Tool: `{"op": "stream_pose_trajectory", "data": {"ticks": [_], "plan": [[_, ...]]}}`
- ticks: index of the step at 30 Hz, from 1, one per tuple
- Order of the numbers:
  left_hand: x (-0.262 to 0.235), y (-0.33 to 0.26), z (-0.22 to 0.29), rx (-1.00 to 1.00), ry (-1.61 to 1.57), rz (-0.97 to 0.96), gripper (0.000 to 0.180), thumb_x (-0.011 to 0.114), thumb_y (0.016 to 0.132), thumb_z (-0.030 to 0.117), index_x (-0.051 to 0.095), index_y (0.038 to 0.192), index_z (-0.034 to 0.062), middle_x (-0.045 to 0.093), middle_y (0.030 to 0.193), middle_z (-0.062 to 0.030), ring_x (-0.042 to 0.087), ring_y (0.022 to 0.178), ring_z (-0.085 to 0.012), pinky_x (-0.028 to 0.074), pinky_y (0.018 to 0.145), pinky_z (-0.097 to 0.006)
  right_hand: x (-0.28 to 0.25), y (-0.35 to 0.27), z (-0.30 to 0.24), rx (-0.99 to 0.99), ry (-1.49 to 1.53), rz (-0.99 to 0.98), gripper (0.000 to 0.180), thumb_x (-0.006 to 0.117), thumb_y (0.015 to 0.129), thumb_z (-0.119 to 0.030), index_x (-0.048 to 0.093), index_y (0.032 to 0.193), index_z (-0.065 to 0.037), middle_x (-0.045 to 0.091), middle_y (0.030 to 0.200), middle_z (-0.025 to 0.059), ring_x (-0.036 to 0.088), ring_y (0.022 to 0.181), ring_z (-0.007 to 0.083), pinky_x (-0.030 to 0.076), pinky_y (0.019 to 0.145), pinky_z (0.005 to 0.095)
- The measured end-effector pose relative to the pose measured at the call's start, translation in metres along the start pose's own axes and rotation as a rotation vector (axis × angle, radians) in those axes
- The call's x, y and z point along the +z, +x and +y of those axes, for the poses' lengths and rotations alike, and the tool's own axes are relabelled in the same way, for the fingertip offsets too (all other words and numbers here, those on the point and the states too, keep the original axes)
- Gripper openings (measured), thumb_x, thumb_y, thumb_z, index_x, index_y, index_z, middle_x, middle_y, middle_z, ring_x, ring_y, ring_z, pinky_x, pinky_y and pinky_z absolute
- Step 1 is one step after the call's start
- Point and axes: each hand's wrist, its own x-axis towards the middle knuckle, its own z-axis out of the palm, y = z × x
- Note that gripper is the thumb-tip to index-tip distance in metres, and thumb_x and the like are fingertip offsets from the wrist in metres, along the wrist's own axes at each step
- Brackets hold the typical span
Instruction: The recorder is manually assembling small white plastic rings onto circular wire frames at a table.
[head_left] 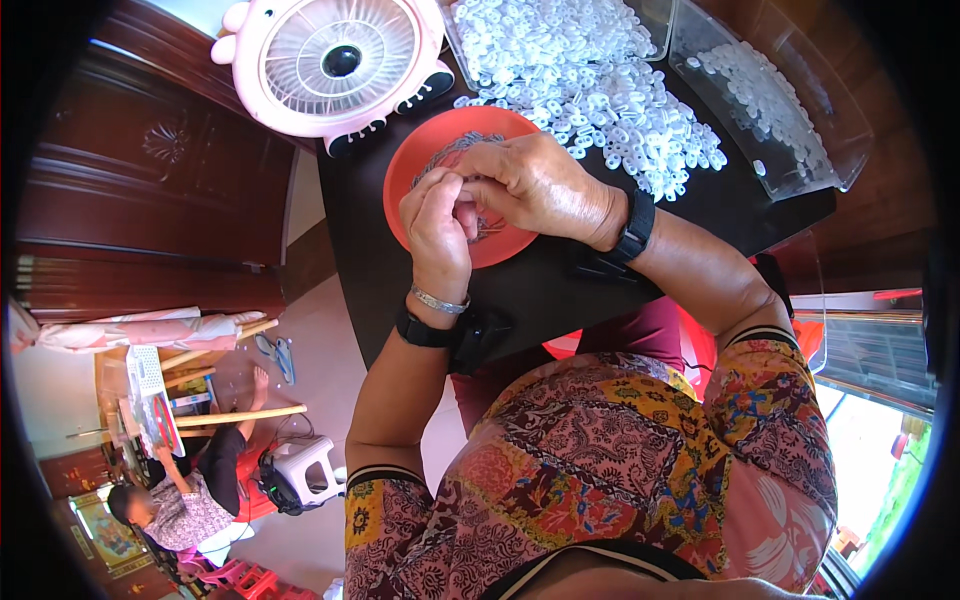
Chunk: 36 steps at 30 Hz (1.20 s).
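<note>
Left hand (437,222) and right hand (530,185) pinch together, grip closed on something too small to tell, over the red bowl (425,160); a fumble could drop it among the white plastic rings (600,90) beyond the bowl.

I see bare table (560,290) near the red bowl (415,165). Far off, the pink fan (335,60) blocks left; the white pile (600,90) and clear bin (800,120) crowd right, probably impassable.
</note>
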Motion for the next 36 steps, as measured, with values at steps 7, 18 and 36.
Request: {"op": "stream_pose_trajectory", "data": {"ticks": [7, 18, 36], "plan": [[-0.003, 0.006, -0.004, -0.009, 0.003, 0.044, 0.023, 0.047, 0.089, 0.017, 0.056, 0.072, 0.0037, 0.045, 0.055, 0.0013, 0.039, 0.045, -0.0065, 0.029, 0.042, -0.021, 0.002, 0.001, 0.002, 0.038, 0.004, 0.013, 0.016, 0.066, 0.077, -0.010, 0.063, 0.091, -0.003, 0.064, 0.078, 0.0132, 0.063, 0.073, 0.0312, 0.051, 0.066, 0.0363], [-0.013, 0.002, 0.003, 0.097, -0.044, 0.093, 0.024, 0.050, 0.088, 0.017, 0.055, 0.069, 0.0029, 0.046, 0.057, -0.0004, 0.038, 0.043, -0.0069, 0.029, 0.040, -0.021, -0.137, 0.024, -0.038, 0.121, -0.580, 0.502, 0.019, 0.071, 0.079, -0.015, 0.068, 0.095, -0.006, 0.068, 0.086, 0.0076, 0.062, 0.070, 0.0115, 0.049, 0.062, 0.0252], [-0.020, 0.017, -0.002, 0.118, -0.017, 0.114, 0.023, 0.053, 0.085, 0.016, 0.059, 0.069, 0.0001, 0.051, 0.056, -0.0011, 0.046, 0.047, -0.0089, 0.038, 0.044, -0.023, -0.112, -0.131, -0.127, 0.516, -0.289, -0.016, 0.009, 0.066, 0.081, -0.009, 0.064, 0.082, 0.000, 0.065, 0.080, 0.0074, 0.063, 0.071, 0.0165, 0.049, 0.063, 0.0276]]}}
